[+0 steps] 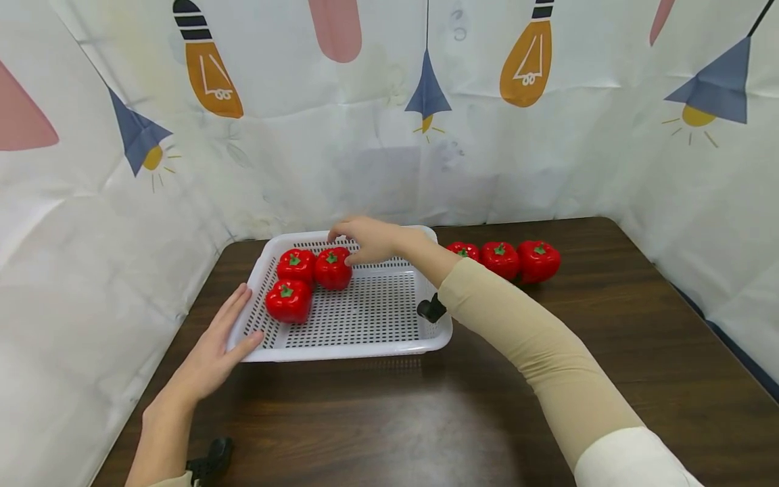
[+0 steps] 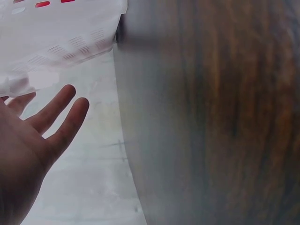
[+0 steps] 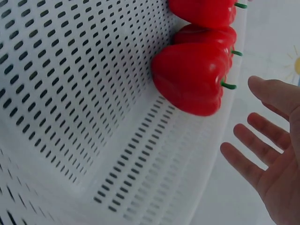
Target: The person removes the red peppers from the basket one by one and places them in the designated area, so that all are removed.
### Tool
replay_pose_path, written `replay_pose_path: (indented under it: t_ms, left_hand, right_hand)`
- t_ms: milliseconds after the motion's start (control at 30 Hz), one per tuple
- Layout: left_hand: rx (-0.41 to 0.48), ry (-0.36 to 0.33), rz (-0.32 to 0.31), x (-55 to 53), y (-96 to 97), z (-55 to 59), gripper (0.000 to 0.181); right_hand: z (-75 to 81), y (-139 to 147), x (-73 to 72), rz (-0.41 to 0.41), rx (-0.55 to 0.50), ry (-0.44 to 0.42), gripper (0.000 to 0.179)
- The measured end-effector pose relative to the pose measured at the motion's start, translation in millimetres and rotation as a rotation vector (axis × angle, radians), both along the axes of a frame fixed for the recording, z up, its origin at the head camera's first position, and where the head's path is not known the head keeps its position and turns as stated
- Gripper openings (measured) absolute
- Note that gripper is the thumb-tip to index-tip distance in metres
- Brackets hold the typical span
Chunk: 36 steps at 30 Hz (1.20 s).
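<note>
Three red bell peppers with green stems stand in the left part of a white perforated basket (image 1: 365, 351): a front pepper (image 1: 289, 302), a back-left pepper (image 1: 295, 264) and a pepper nearest the right hand (image 1: 332, 270). My right hand (image 1: 370, 239) is over the basket's back side, just above and beside that last pepper (image 3: 192, 77). In the right wrist view its fingers are spread, apart from the pepper, and hold nothing. My left hand (image 1: 213, 345) rests its straight fingers against the basket's left rim, the thumb near the front corner; the left wrist view shows the fingers extended.
On the dark wooden table (image 1: 389, 419), right of the basket, a row of three more red peppers (image 1: 500, 260) stands near the back edge, the nearest partly hidden by the right arm. A white printed curtain (image 1: 365, 135) encloses the table at the back and sides.
</note>
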<state>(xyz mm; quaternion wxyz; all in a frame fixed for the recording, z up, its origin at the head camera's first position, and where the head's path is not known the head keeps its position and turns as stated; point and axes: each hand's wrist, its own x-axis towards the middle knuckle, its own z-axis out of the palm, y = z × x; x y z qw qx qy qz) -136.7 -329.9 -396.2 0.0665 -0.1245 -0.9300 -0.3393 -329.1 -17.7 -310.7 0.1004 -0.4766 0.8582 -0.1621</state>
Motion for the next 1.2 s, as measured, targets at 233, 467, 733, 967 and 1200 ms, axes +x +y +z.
replay_pose_path:
  t_ms: [233,467,733,967,1200]
  left_hand:
    - [0.007,0.003,-0.006,-0.2,-0.7,-0.6,0.085]
    - [0.002,0.006,-0.001,-0.2,0.0,-0.5,0.085]
    - [0.006,0.010,-0.003,-0.6,0.6,-0.8,0.085]
    - [0.008,0.017,-0.009,-1.7,-0.4,-2.8,0.084]
    - [0.024,0.028,-0.016,-1.8,-1.5,-3.1,0.083]
  right_hand:
    - [-6.3,-10.8,0.1,-0.006,0.046,-0.032,0.050]
    - [-13.3,-20.3,0.3,0.011,0.020,-0.060,0.055]
    - [-21.3,-29.6,2.1,-0.010,0.050,-0.069,0.060]
    - [-27.3,-34.4,0.2,0.003,0.087,-0.056,0.063]
    - [-30.7,-37.8,-1.1,0.021,0.112,-0.059,0.065]
